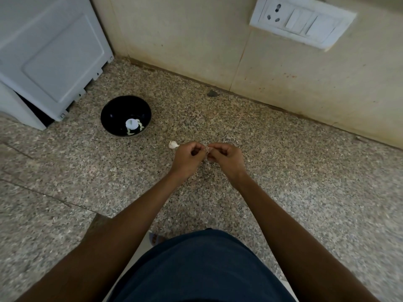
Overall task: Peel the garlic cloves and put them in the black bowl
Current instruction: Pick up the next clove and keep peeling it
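Observation:
A black bowl (126, 115) sits on the speckled granite counter (283, 171), with pale peeled garlic pieces (133, 125) at its bottom. My left hand (188, 159) and my right hand (226, 158) meet above the counter's middle, fingers curled, both pinching one small garlic clove (207, 151) between their fingertips; most of it is hidden. An unpeeled white garlic clove (173, 144) lies on the counter just left of my left hand.
A white appliance (48, 62) stands at the back left, close behind the bowl. The beige wall (196, 51) runs along the counter's back with a switch and socket plate (303, 20). My dark shirt (200, 269) fills the bottom centre.

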